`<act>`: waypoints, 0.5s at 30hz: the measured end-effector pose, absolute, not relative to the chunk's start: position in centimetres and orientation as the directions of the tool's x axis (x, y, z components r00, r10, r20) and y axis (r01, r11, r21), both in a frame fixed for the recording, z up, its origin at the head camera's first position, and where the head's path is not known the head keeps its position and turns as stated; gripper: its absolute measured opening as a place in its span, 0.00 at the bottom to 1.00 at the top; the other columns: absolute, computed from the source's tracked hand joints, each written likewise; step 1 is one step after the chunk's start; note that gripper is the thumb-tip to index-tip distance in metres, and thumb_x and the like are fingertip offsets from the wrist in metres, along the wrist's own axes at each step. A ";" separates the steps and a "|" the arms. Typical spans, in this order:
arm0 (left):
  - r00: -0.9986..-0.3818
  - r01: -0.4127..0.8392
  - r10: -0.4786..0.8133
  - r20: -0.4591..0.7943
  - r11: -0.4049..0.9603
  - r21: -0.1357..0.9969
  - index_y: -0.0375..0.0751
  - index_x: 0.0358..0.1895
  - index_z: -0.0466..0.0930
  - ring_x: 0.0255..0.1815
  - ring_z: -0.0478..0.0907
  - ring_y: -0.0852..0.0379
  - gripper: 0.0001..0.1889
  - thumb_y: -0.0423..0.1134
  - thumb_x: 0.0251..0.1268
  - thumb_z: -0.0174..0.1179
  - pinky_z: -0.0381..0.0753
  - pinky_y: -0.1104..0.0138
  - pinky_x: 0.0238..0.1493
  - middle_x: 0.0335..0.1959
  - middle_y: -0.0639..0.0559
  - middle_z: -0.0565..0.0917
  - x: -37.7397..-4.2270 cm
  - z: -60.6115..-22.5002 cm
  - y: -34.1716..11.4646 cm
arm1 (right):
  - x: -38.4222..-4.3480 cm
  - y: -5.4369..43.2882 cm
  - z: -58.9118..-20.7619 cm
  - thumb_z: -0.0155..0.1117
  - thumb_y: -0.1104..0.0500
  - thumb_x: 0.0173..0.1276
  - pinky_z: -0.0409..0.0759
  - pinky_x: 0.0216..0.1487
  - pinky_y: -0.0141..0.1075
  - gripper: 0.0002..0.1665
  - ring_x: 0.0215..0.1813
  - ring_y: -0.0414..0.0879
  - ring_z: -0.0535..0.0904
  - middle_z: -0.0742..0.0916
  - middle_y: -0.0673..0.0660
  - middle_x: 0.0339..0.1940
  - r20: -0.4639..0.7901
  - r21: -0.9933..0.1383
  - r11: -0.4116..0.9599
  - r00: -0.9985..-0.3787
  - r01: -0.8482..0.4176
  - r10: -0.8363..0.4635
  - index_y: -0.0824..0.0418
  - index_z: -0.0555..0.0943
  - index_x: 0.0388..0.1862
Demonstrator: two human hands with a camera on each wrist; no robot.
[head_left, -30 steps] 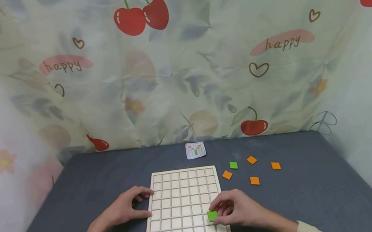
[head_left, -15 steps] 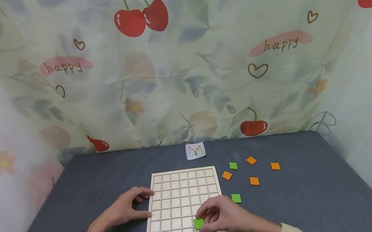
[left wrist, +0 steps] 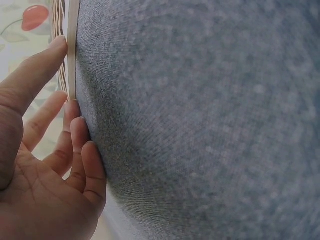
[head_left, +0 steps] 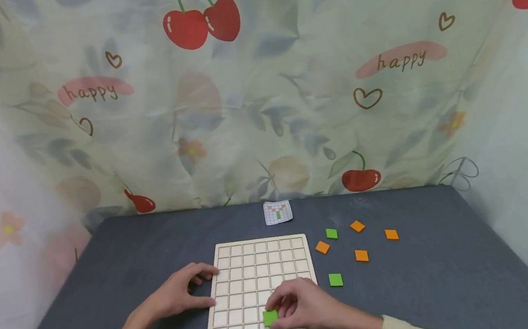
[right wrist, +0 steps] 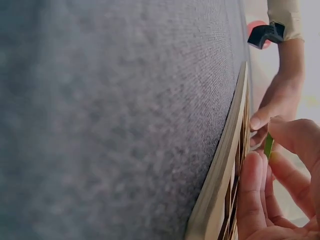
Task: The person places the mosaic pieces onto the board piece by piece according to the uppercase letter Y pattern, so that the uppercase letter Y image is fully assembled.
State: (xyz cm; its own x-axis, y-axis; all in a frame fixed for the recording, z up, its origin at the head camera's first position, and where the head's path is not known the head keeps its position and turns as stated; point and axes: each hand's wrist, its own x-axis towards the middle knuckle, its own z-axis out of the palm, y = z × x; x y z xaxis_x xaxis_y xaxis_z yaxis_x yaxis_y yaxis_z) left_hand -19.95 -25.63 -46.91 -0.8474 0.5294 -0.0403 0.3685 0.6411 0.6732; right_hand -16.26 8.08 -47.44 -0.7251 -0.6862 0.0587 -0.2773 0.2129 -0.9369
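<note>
A pale wooden grid board (head_left: 233, 288) lies on the dark table. My right hand (head_left: 308, 304) pinches a green square tile (head_left: 270, 317) between thumb and fingertips over the board's lower middle cells. In the right wrist view the tile (right wrist: 269, 145) is seen edge-on, above the board's surface. My left hand (head_left: 178, 292) touches the board's left edge with thumb and index finger. In the left wrist view, the thumb and fingertips of that hand (left wrist: 55, 165) meet the board's side (left wrist: 73, 50). Some lower right cells are hidden behind my right hand.
Right of the board lie green tiles (head_left: 335, 280) (head_left: 332, 233) and several orange tiles (head_left: 362, 255). A small card with a coloured grid pattern (head_left: 278, 212) lies behind the board. A cherry-printed cloth (head_left: 255, 103) hangs along the table's back and sides.
My right hand has moved left over the board with the green tile, uncovering another green tile beside the board's right edge. My left hand has stayed at the left edge.
</note>
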 end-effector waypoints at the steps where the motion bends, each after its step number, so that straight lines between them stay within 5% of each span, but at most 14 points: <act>1: -0.848 0.367 0.529 -0.040 0.640 0.675 0.43 0.64 0.78 0.50 0.74 0.49 0.30 0.50 0.61 0.74 0.74 0.51 0.50 0.52 0.51 0.77 -19.9 -46.9 -25.6 | -16.3 8.0 -47.5 0.81 0.63 0.58 0.82 0.37 0.33 0.13 0.32 0.40 0.83 0.87 0.52 0.32 0.061 -0.934 0.220 -0.729 -0.283 -0.682 0.58 0.89 0.41; 15: -0.842 0.381 0.540 -0.025 0.626 0.681 0.43 0.64 0.78 0.50 0.74 0.49 0.29 0.50 0.62 0.73 0.74 0.54 0.50 0.52 0.51 0.77 -19.8 -46.7 -25.6 | -17.0 7.0 -47.6 0.80 0.63 0.58 0.81 0.37 0.34 0.11 0.32 0.39 0.84 0.87 0.48 0.31 0.071 -0.902 0.275 -0.744 -0.332 -0.665 0.59 0.89 0.40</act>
State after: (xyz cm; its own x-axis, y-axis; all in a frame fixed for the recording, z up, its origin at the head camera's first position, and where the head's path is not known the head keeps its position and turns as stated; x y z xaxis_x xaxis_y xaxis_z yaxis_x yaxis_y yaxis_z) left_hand -19.81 -25.60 -46.70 -0.8415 0.5396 -0.0254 0.3807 0.6259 0.6807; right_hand -17.01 7.03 -47.61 -0.7437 -0.6647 0.0711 -0.3320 0.2750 -0.9023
